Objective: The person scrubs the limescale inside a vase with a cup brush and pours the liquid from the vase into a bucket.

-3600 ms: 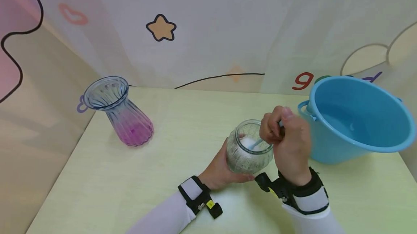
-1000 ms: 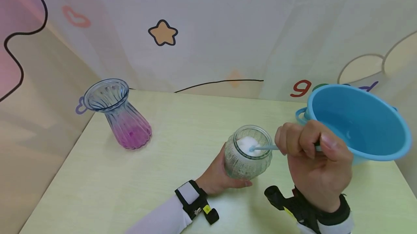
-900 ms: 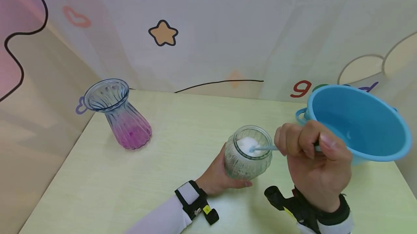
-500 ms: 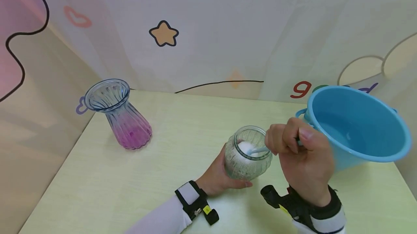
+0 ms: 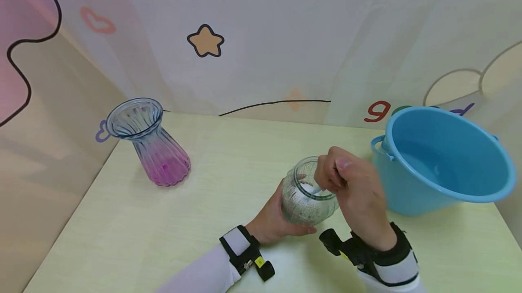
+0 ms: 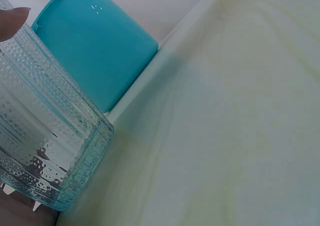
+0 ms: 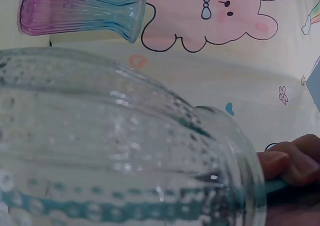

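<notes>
A clear, textured round glass jar (image 5: pixel 306 209) is tilted with its mouth toward the right hand. My left hand (image 5: pixel 273 220) grips the jar from its left side, the thumb along the lower side. Curled over the jar's mouth, my right hand (image 5: pixel 359 189) holds the light-blue handle of a sponge bottle brush (image 5: pixel 316 190). The brush's white sponge head is inside the jar, mostly hidden by glass and fingers. In the left wrist view the jar (image 6: pixel 45 121) shows its base beside the table. The right wrist view has the right hand (image 7: pixel 295 166) at the jar's rim.
Right of the hands stands a light-blue bucket (image 5: pixel 412 184) with its handle hanging at the side. A ribbed glass vase (image 5: pixel 165 157), blue above and pink below, stands at the back left. Behind the pale table (image 5: pixel 195 220) is a printed wall covering (image 5: pixel 269 35).
The right hand first drew right, laying the brush handle nearly level, then moved back left over the jar's mouth, tilting the handle and covering more of it. The left hand stays on the jar.
</notes>
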Tool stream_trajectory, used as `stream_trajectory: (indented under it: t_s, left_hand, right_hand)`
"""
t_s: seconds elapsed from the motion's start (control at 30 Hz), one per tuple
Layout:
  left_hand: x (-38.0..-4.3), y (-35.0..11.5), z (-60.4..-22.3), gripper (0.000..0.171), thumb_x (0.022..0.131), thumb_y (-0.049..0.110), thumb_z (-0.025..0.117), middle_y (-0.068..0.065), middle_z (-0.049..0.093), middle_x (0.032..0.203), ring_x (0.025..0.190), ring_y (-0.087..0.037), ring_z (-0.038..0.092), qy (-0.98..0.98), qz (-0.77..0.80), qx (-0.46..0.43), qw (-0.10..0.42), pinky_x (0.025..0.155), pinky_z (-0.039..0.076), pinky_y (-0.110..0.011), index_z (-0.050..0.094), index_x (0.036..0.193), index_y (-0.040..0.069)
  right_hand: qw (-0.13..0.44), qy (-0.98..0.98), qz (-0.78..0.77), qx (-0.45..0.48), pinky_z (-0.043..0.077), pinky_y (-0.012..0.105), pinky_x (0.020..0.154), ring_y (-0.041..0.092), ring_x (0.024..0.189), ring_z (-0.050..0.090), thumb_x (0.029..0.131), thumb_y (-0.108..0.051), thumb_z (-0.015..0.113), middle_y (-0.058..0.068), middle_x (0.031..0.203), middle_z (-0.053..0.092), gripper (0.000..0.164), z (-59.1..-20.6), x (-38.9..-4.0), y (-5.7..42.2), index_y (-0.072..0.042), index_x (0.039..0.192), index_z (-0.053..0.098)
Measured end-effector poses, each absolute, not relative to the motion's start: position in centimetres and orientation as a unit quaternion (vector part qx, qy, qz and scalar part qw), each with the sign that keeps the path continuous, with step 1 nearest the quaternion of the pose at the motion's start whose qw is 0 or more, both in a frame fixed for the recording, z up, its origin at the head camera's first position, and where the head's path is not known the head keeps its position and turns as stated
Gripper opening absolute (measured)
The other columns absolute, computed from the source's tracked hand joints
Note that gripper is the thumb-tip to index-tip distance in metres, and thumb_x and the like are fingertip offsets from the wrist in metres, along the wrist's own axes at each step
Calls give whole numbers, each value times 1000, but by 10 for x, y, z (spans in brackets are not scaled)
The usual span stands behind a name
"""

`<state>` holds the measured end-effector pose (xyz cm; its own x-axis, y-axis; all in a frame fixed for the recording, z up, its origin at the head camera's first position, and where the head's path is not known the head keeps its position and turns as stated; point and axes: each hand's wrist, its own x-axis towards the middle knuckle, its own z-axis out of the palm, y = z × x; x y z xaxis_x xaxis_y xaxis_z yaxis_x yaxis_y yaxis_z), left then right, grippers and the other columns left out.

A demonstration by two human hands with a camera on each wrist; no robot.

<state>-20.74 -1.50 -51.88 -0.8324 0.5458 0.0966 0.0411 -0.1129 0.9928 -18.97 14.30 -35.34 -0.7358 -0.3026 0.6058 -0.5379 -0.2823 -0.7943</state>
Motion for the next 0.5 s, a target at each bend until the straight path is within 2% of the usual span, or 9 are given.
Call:
stream_trajectory:
  t_s: [0.17,0.3,0.5]
  left_hand:
    - [-207,-14,-517,107,74,6,89,5,46,150,134,-14,49,644,708,228,179,117,41,-33,26,153,40]
    - [-207,-14,-518,106,74,8,89,5,46,149,133,-14,49,650,704,224,180,117,40,-33,26,153,41]
    - [-207,-14,-519,107,75,10,89,5,45,150,133,-15,48,652,701,223,182,117,41,-34,24,154,42]
  right_hand:
    - [78,-663,671,323,29,33,50,19,58,36,103,4,21,4,65,33,37,-351,-186,141,-7,70,34]
    - [87,-694,640,319,32,34,52,17,60,40,103,6,25,4,65,36,38,-352,-184,140,-6,70,38]
    - [69,-739,592,315,37,32,57,17,66,45,104,6,31,2,69,42,37,-352,-183,141,-9,74,46]
